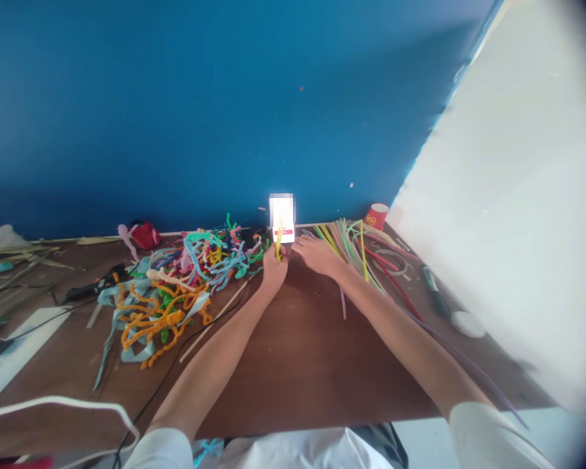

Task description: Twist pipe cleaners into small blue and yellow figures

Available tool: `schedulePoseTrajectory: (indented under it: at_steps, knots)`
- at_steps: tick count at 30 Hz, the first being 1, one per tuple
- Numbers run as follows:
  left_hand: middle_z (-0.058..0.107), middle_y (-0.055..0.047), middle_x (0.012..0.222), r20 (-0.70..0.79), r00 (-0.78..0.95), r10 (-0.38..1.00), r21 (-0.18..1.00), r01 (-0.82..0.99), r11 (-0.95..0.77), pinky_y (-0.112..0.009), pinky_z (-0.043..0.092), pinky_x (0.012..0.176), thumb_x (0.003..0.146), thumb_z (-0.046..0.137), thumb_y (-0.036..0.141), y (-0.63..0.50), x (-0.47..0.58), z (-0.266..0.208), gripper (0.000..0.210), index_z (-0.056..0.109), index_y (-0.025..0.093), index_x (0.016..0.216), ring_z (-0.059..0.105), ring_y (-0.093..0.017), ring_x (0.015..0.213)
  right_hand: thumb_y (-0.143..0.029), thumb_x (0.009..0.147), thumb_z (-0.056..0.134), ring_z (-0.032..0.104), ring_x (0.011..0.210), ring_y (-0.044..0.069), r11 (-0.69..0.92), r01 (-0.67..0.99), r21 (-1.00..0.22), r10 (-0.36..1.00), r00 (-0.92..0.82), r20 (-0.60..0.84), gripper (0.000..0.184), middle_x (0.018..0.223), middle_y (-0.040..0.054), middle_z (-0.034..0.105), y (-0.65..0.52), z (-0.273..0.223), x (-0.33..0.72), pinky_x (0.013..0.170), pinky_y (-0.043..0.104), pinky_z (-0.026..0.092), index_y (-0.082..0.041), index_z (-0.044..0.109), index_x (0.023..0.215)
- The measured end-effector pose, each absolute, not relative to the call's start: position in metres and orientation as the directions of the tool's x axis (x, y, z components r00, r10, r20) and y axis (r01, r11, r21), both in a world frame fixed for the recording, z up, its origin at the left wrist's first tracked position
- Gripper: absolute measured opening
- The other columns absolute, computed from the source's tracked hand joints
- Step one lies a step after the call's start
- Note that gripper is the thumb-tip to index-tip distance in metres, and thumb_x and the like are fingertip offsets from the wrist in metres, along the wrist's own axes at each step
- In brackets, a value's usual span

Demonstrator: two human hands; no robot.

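Note:
My left hand (274, 266) is closed on a yellow pipe cleaner (279, 245), bent into a narrow upright shape in front of the lit phone (283, 220). The phone stands against the blue wall. My right hand (316, 253) lies low by the phone's lower right side, its fingers loosely stretched to the left and apart, with nothing visible in them. Just right of that hand is a bundle of straight pipe cleaners (342, 242) in green, yellow, pink and other colours. Some of them run beneath my right forearm.
A heap of twisted, colourful pipe cleaners (209, 254) spreads left of my hands, with orange ones (163, 322) nearer me. A thin stick (213, 322) and a black cable cross the brown table (293, 365). At right are a red cup (376, 216), a dark marker-like tube (434, 292) and a white round object (467, 324).

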State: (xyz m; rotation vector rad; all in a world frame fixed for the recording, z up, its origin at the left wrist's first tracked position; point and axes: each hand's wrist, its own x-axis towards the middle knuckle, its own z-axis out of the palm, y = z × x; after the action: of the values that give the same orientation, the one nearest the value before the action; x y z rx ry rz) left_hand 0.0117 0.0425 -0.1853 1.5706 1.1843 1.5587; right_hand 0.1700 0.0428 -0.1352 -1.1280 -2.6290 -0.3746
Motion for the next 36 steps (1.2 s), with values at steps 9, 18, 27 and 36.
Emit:
schedulePoseTrajectory:
  at_steps: [9, 18, 27, 36]
  knots:
    - [0.059, -0.001, 0.072, 0.550, -0.109, 0.828, 0.735, 0.533, -0.419, -0.027, 0.037, 0.065, 0.087, 0.046, 0.018, 0.024, 0.014, -0.180, 0.008, 0.048, 0.021, 0.080, 0.054, -0.016, 0.065, -0.011, 0.090, 0.042, 0.057, 0.096, 0.021, 0.648, 0.736, -0.196, 0.749, -0.570, 0.337, 0.021, 0.098, 0.0104, 0.066, 0.041, -0.134, 0.164, 0.085, 0.033, 0.042, -0.015, 0.062, 0.094]
    - [0.066, -0.003, 0.079, 0.576, -0.086, 0.813, 0.710, 0.546, -0.445, -0.028, 0.041, 0.073, 0.092, 0.044, 0.026, 0.021, 0.016, -0.179, 0.014, 0.050, 0.022, 0.080, 0.060, -0.018, 0.075, -0.045, 0.094, 0.041, 0.054, 0.065, 0.014, 0.336, 0.476, -0.813, 0.847, -0.531, 0.039, 0.036, 0.071, 0.0021, 0.059, 0.049, -0.131, 0.172, 0.062, 0.028, 0.040, -0.017, 0.054, 0.074]
    - [0.054, 0.002, 0.068, 0.503, -0.220, 0.836, 0.815, 0.443, -0.374, -0.026, 0.039, 0.066, 0.082, 0.050, 0.017, 0.028, 0.012, -0.177, 0.008, 0.046, 0.022, 0.077, 0.050, -0.014, 0.062, -0.015, 0.091, 0.047, 0.061, 0.102, 0.022, 0.643, 0.730, -0.229, 0.757, -0.562, 0.334, 0.024, 0.117, 0.0102, 0.066, 0.040, -0.131, 0.170, 0.080, 0.032, 0.041, -0.019, 0.058, 0.112]
    - [0.052, 0.002, 0.068, 0.445, -0.214, 0.870, 0.874, 0.317, -0.369, -0.024, 0.041, 0.066, 0.068, 0.048, 0.004, 0.035, 0.009, -0.180, 0.017, 0.046, 0.020, 0.073, 0.049, -0.013, 0.064, -0.024, 0.097, 0.044, 0.062, 0.093, 0.021, 0.657, 0.753, 0.033, 0.696, -0.623, 0.357, 0.020, 0.098, 0.0089, 0.070, 0.038, -0.131, 0.167, 0.074, 0.030, 0.038, -0.017, 0.062, 0.098]
